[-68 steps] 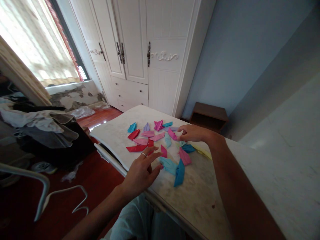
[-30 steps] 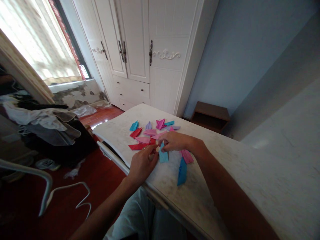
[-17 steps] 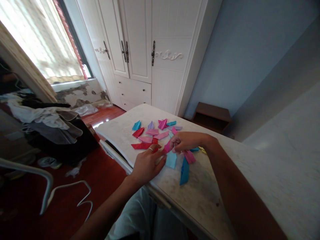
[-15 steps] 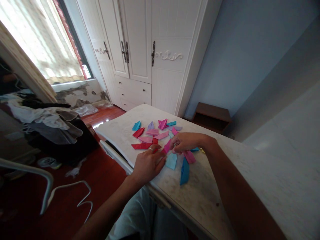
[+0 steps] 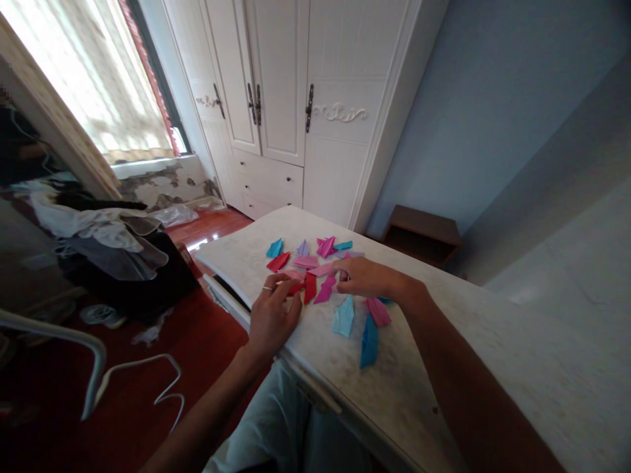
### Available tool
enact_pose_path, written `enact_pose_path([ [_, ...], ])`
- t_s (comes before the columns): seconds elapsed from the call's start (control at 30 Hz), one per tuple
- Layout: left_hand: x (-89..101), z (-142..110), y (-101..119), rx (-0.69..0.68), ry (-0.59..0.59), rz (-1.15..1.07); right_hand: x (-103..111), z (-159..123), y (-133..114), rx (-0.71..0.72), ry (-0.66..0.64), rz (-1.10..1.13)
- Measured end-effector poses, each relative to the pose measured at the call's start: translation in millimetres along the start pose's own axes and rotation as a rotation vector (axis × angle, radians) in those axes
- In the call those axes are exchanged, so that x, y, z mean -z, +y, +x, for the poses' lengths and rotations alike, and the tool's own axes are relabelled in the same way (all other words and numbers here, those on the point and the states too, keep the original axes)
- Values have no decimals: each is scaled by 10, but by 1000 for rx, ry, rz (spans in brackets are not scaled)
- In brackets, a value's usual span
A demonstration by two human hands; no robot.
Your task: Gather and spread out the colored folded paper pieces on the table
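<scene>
Several folded paper pieces lie scattered on the pale tabletop. My left hand (image 5: 275, 310), with a ring on one finger, is closed at the table's near edge, its fingertips on a red folded paper strip (image 5: 297, 288). Another red folded piece (image 5: 310, 288) lies just right of it. My right hand (image 5: 367, 276) is curled, knuckles up, over the right side of the group; what its fingertips pinch, if anything, is hidden. Beside it are a magenta folded piece (image 5: 325, 289) and a light pink strip (image 5: 322, 270). Closer to me lie a mint piece (image 5: 344, 316) and a blue strip (image 5: 369, 341).
Toward the back are a turquoise piece (image 5: 275, 247), a lilac one (image 5: 302, 248) and a magenta one (image 5: 326, 247). The marble-look table (image 5: 404, 387) faces a white wardrobe (image 5: 280, 79). Clothes (image 5: 98, 230) are heaped at left; a bent white metal tube (image 5: 93, 368) stands nearby.
My left hand has drawn back left from the magenta piece to the red strip. The right hand has lifted slightly off the magenta piece, which now lies apart. The view has shifted a little.
</scene>
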State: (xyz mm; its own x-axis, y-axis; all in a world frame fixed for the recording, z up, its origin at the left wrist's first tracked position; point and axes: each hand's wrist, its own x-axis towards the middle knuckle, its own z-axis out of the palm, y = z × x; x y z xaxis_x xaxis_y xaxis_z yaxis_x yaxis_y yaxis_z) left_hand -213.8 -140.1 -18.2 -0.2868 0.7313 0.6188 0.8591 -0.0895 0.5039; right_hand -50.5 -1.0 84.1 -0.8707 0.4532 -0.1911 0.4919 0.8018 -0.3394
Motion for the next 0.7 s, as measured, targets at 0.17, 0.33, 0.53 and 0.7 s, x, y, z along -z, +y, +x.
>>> enact_pose_path([
  [0.17,119,102,-235,-18,-110,221,-256,176,-84,160,187,-27],
  [0.33,112,87,-318,-27,-155,147,-433,264,-181,191,107,-140],
  [0.53,95,52,-336,-8,-84,73,-403,231,-327,150,101,-282],
  [0.7,94,12,-353,-5,-39,73,-417,225,-411,166,109,-355],
])
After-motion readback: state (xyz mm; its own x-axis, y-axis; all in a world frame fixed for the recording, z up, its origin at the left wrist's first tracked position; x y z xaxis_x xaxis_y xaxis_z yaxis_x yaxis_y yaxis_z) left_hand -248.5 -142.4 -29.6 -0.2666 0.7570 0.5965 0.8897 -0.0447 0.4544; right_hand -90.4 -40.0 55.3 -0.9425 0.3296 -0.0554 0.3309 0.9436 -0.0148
